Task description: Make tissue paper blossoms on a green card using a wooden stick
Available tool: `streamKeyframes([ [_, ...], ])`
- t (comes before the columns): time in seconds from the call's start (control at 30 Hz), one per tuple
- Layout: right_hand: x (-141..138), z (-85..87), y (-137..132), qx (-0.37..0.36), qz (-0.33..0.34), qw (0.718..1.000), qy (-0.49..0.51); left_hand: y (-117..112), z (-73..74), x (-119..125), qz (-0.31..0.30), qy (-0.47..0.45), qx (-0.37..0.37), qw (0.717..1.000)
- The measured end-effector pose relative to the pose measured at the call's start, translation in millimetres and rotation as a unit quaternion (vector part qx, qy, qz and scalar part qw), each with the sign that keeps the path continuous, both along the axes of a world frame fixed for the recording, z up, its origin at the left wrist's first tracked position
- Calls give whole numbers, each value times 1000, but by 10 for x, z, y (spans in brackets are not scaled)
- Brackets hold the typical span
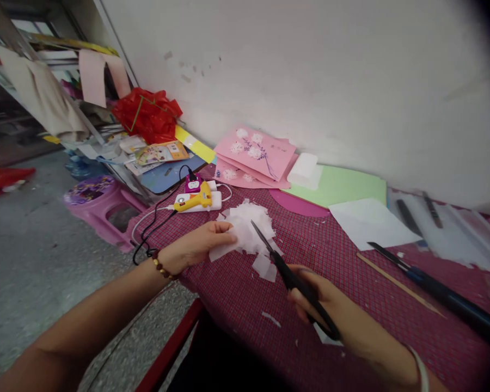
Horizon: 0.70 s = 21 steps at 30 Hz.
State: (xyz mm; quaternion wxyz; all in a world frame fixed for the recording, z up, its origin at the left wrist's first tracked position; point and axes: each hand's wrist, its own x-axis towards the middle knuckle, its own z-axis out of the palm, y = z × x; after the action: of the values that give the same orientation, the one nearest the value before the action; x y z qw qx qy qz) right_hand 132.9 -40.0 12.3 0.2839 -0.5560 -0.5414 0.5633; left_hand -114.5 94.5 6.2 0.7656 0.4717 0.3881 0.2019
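My left hand (212,240) pinches a thin piece of white tissue paper (222,250) at the left side of a heap of small white paper pieces (255,215). In my right hand (314,296) is a pair of scissors (292,279) with black handles. The blades look closed, and their tips point up and left over the heap. Below the blades lie a few loose white squares (265,268). Part of another white scrap (326,336) shows beneath the scissors' handles.
A yellow glue gun (194,200) rests on a white power strip (216,202), with cords trailing left. Behind are pink flower cards (261,152), green sheets (343,185) and white paper (371,223). On the right lie a wooden stick (400,284) and a dark-handled knife (445,294).
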Motion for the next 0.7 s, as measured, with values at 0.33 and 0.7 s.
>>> streamKeyframes([
  [0.33, 169, -45, -127, -14, 26, 999, 38, 96, 15, 209, 81, -59, 63, 993],
  [0.7, 69, -7, 21, -13, 56, 996, 61, 6, -133, 313, 0, -13, 65, 998],
])
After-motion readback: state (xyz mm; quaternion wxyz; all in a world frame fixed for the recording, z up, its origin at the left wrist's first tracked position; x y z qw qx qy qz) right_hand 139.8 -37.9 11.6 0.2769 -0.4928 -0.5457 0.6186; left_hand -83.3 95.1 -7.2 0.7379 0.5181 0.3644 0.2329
